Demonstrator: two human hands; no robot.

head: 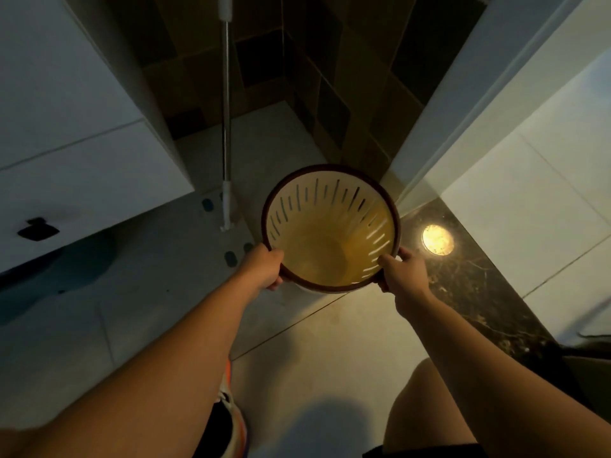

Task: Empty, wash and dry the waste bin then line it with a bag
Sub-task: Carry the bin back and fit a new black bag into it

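Observation:
A round waste bin with a cream slotted wall and a dark brown rim is held upright over the tiled floor. I look straight down into it and nothing lies inside. My left hand grips the rim on its near left side. My right hand grips the rim on its near right side, thumb over the edge.
A flat mop with a metal pole stands just left of the bin. White cabinet fronts fill the left. A white door frame rises on the right beside a dark marble threshold. Dark tiled walls lie ahead.

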